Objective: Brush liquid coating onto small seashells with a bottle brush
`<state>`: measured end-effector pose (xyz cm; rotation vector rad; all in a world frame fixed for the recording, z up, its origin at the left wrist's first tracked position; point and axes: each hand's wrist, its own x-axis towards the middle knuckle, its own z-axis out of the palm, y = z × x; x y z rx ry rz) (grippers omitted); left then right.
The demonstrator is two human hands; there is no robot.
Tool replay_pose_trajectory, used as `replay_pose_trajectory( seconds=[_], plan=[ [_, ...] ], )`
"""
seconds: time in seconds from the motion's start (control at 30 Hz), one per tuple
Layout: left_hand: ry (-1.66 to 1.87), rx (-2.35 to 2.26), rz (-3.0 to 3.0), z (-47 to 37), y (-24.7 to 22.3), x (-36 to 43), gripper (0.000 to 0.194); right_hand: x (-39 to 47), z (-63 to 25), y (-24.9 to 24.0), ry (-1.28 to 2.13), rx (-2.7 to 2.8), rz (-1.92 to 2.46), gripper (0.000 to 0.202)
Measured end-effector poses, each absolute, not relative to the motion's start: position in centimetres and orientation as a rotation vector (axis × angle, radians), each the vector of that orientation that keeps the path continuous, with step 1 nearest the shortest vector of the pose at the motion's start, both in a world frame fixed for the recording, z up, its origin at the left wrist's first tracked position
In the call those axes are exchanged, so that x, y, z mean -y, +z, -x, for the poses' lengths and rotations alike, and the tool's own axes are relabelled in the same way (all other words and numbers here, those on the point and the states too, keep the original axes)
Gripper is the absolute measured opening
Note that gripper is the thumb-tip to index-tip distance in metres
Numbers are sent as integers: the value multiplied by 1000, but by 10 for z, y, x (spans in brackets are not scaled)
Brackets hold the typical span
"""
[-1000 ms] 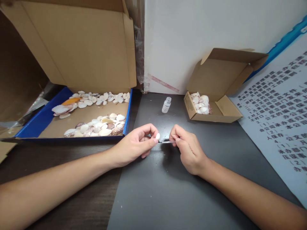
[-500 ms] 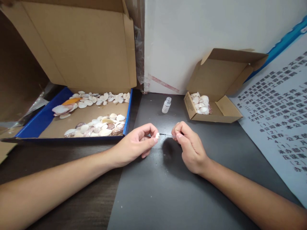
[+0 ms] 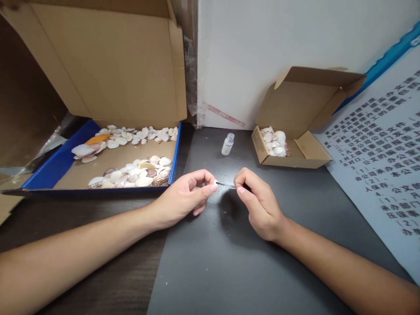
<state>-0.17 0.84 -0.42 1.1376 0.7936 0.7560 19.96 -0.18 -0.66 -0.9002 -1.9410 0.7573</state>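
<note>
Between thumb and forefinger, my left hand (image 3: 190, 194) pinches a small white shell (image 3: 215, 183), mostly covered by the fingertips. My right hand (image 3: 260, 201) is closed on a thin brush (image 3: 227, 185) with a dark tip and a black end that shows by the fingers. The brush tip meets the shell, or lies very close to it. Behind the hands a small clear bottle (image 3: 227, 145) with white contents stands upright, its mouth uncovered.
At the left, an open blue box (image 3: 49, 173) holds many shells in two groups. An open brown carton (image 3: 295, 162) at the back right has white shells in its left part. A printed sheet (image 3: 380, 157) lies along the right side.
The shell has turned in my left fingertips and shows less. My right hand has shifted slightly, and the brush now slants down to the right, its black end showing.
</note>
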Motion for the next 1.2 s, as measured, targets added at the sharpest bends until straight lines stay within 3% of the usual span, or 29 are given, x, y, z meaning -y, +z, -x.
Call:
replay_pose_trajectory(
  seconds=[0.43,0.87,1.03,1.2],
  plan=[
    [769,-784,-1153,3,-3,-7,21,1,-199,-6,744,1973,872,17],
    [690,-866,-1128,1,13,0,14,-1,-198,-17,858,1833,1111,24],
    [604,-1006,-1625,27,51,7,19,1,-196,-14,807,1895,1094,25],
    [544,-1454,-1988,88,65,-7,17,3,-194,-10,796,1923,1061,28]
  ],
)
